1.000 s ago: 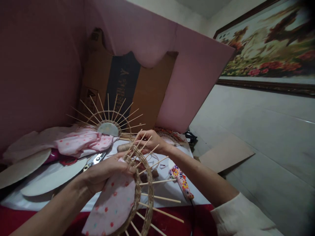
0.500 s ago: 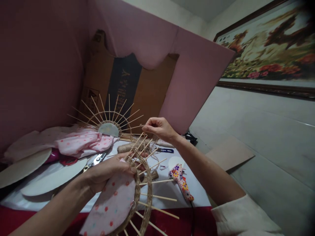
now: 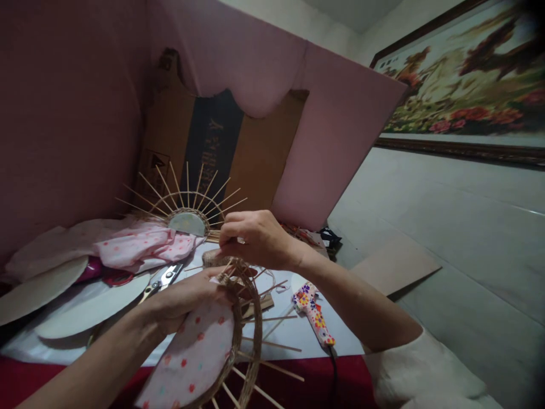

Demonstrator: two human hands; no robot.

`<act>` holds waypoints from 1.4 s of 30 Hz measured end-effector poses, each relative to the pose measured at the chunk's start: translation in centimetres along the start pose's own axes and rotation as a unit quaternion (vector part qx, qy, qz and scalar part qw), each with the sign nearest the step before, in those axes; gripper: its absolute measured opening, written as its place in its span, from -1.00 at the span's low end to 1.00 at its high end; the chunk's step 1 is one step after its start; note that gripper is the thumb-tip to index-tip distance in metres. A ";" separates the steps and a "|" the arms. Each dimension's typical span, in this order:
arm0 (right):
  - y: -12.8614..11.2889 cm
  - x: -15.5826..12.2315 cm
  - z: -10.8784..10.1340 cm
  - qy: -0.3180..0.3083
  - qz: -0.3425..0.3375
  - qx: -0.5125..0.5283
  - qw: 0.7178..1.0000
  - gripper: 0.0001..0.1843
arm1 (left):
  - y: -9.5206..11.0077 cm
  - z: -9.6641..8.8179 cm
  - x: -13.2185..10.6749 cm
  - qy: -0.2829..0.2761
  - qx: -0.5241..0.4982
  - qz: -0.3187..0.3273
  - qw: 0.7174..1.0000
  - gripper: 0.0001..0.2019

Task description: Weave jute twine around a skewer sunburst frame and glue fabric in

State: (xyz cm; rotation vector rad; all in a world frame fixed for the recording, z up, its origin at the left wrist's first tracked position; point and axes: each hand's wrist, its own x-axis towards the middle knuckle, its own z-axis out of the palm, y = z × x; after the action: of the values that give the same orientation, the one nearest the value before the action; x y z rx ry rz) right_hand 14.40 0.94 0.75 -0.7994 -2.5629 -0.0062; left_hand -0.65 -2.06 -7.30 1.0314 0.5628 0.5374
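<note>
My left hand point(image 3: 193, 298) grips the upper end of a half-round woven piece point(image 3: 256, 318), with twine bands laced across thin wooden sticks that fan out. Its flat middle is covered with pale pink fabric point(image 3: 198, 346) with red dots. Just above that end, my right hand point(image 3: 255, 238) is closed in a pinch; what lies between its fingertips is too small to tell. Behind it a roll of twine point(image 3: 210, 258) is partly hidden. A second fan of sticks point(image 3: 187, 199) with a pale half-round centre stands farther back, against the cardboard.
A flower-patterned glue gun point(image 3: 315, 315) lies on the white table covering point(image 3: 343, 335), its cord hanging over the red front edge. Scissors point(image 3: 164, 278), pale oval boards point(image 3: 91, 307) and crumpled dotted cloth point(image 3: 136, 247) are at the left. Behind stands a cardboard sheet point(image 3: 259, 165).
My right hand has moved left and slightly down, from the stick tips to above the piece's upper end. My left hand keeps its grip, and the woven piece has shifted slightly.
</note>
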 end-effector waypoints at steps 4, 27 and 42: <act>2.0 1.5 -1.1 -0.002 0.029 -0.024 0.999 -0.78 | 0.0 -0.1 -0.1 -0.024 -0.043 -0.014 0.999 -0.58; 5.3 -2.9 4.4 0.017 0.257 0.470 0.844 -0.56 | 0.4 -0.7 -0.5 0.022 -0.034 -0.015 0.999 -0.45; 5.4 -3.8 4.1 0.087 0.279 0.440 0.849 -0.58 | 0.7 -0.3 -0.5 0.031 -0.041 0.003 0.999 -0.40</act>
State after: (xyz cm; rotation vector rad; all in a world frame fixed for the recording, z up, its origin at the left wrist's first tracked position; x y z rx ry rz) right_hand 18.35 3.96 -5.19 -1.0257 -1.7447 1.1255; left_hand -1.34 -1.87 -6.73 0.9413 0.5880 0.5935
